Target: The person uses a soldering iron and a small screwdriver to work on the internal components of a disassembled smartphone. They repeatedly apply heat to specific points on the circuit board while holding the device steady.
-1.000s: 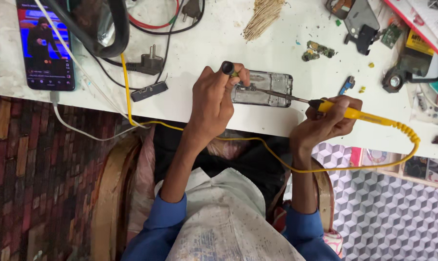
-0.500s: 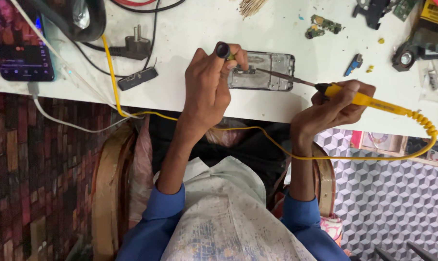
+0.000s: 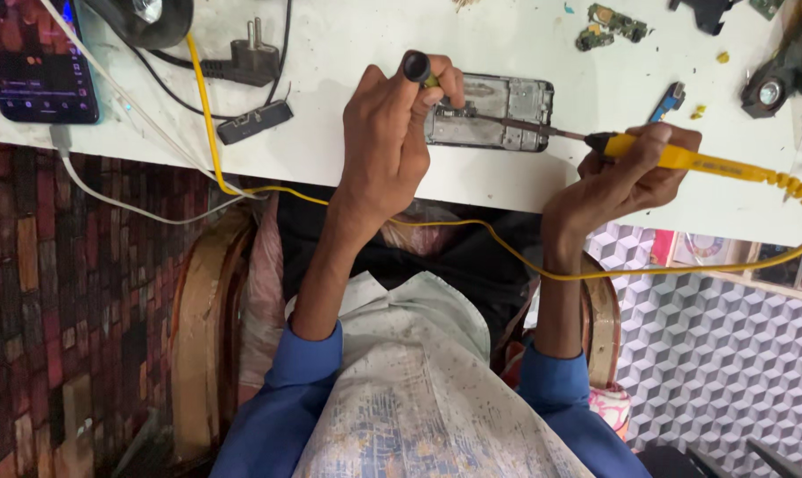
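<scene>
While both hands work over the opened phone, the head view gives the following.

Head view, item in hand: opened phone chassis (image 3: 489, 111), back cover off, lying flat near the front edge of the white worktop (image 3: 348, 168), between the two hands.

Head view, left hand: left hand (image 3: 392, 150) rests on the left end of the chassis; its grip is closed round a small black-capped tool (image 3: 416, 65) with a yellow-green body, the thumb and fingers wrapped about it.

Head view, right hand: right hand (image 3: 626, 177) has its grip closed on the yellow handle of a soldering iron (image 3: 675, 158); the dark metal tip reaches onto the chassis interior. Whether the tip touches a component cannot be told.

Handling, chassis: judged light, stiff and fragile; exposed internals should not be pressed. Hold by the outer frame edges.

Handling, iron: judged light and rigid; hold by the yellow handle only, as the metal shaft is likely hot. The coiled yellow cable (image 3: 799, 190) may drag on the handle.

Surface: worktop white, hard, scuffed and stained. Loose parts lie on it: green circuit boards (image 3: 609, 22), small blue part (image 3: 671, 97), black power plug (image 3: 255, 57), second phone with lit screen (image 3: 34, 57) at the left end.

Room: brick-patterned flooring (image 3: 65, 310) at the left, cube-patterned flooring (image 3: 728, 354) at the right; wooden chair arm (image 3: 197, 327) beside the person.
</scene>
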Available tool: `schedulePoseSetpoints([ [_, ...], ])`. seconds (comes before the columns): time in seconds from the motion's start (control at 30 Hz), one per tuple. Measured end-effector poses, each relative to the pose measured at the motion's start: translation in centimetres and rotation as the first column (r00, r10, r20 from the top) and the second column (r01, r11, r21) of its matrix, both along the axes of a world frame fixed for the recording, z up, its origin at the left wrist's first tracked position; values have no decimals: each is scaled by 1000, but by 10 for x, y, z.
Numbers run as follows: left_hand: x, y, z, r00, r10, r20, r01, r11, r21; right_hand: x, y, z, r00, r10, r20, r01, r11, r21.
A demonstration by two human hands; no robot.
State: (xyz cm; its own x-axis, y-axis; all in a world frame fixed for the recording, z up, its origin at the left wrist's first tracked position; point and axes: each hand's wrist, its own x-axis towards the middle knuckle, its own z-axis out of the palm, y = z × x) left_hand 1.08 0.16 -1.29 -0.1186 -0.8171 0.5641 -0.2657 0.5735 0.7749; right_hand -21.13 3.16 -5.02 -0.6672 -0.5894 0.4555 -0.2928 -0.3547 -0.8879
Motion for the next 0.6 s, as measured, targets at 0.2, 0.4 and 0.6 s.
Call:
schedulePoseSetpoints([
  [0.2,-1,5,1,999,27,29,-27,1000,-9,3,7,4,999,-10,34,7,997,82],
  [0.4,-3,3,5,1000,10,28,-11,1000,22,5,8,11,999,13,33,-15,998,68],
  [0.6,-3,5,3,999,18,31,-18,1000,3,2,10,9,1000,-1,23,-1,998,57],
])
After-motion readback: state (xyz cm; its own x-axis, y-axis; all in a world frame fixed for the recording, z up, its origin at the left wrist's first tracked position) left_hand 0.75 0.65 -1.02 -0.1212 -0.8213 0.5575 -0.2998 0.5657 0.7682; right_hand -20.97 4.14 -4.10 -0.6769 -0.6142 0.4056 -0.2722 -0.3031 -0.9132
